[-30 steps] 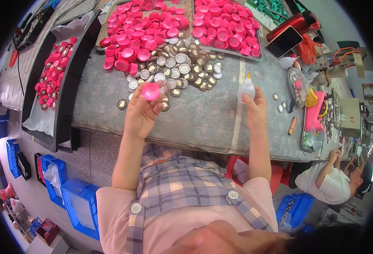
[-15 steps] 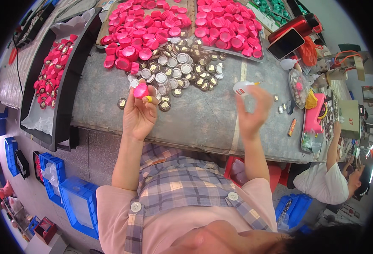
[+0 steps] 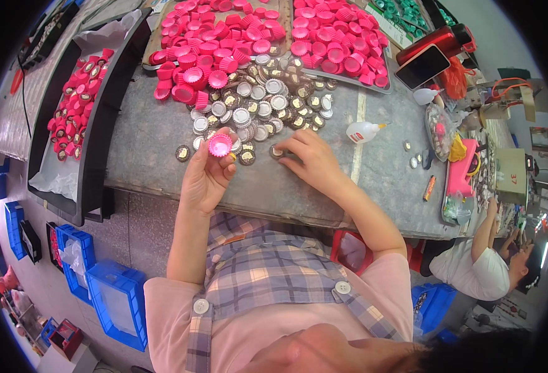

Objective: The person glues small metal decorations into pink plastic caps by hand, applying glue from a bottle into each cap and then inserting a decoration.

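Observation:
My left hand (image 3: 207, 171) pinches a pink fluted cup (image 3: 220, 145), its open mouth turned up, above the near part of the worktable. A yellow band shows on one of its fingers. My right hand (image 3: 314, 158) reaches in from the right, thumb and fingertips closed around a small dark round piece (image 3: 276, 151) on the tabletop. Beyond both hands spreads a pile of fluted round pieces (image 3: 258, 93), some dark brown with cream tops, others showing silvery white faces. A white squeeze bottle (image 3: 362, 132) with a yellow tip lies right of my right hand.
Pink cups heap on two trays (image 3: 383, 87) at the back. A black bin (image 3: 97, 124) at left holds filled pink cups. At right are a phone (image 3: 422, 67), red flask (image 3: 432, 45), orange tube (image 3: 430, 188) and pink tape dispenser (image 3: 464, 180). Another person (image 3: 473, 267) sits further right.
My right hand has left the squeeze bottle on the table and moved left to a round piece. My left hand has tilted the pink cup so its mouth faces up.

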Available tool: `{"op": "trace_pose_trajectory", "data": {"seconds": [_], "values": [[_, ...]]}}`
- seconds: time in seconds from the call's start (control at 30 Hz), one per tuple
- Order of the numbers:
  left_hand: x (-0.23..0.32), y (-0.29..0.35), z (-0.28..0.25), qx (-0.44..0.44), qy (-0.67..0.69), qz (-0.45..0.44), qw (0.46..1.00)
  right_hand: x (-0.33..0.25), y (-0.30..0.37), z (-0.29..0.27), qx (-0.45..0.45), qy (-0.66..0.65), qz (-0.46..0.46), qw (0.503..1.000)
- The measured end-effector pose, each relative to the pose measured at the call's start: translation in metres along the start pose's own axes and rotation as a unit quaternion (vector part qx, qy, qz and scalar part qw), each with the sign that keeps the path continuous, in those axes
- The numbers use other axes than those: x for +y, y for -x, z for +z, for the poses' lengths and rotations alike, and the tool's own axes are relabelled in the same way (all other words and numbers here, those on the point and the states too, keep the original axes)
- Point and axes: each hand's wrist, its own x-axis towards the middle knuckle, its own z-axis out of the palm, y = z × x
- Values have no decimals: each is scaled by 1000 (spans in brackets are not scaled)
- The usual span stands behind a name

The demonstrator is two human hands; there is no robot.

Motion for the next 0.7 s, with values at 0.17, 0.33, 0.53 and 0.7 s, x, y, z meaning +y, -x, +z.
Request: {"op": "trace_pose_trajectory", "data": {"seconds": [0.17, 0.33, 0.53, 0.7], "values": [[-8, -2, 5, 7, -50, -22, 998, 0, 9, -6, 21, -90, 97, 991], [-16, -2, 0, -22, -55, -19, 998, -2, 8, 6, 45, -32, 46, 997], [-22, 3, 4, -23, -77, -24, 996, -7, 8, 8, 78, 6, 22, 997], [-23, 3, 6, -30, -87, -34, 995, -4, 8, 10, 76, -4, 32, 997]]}}
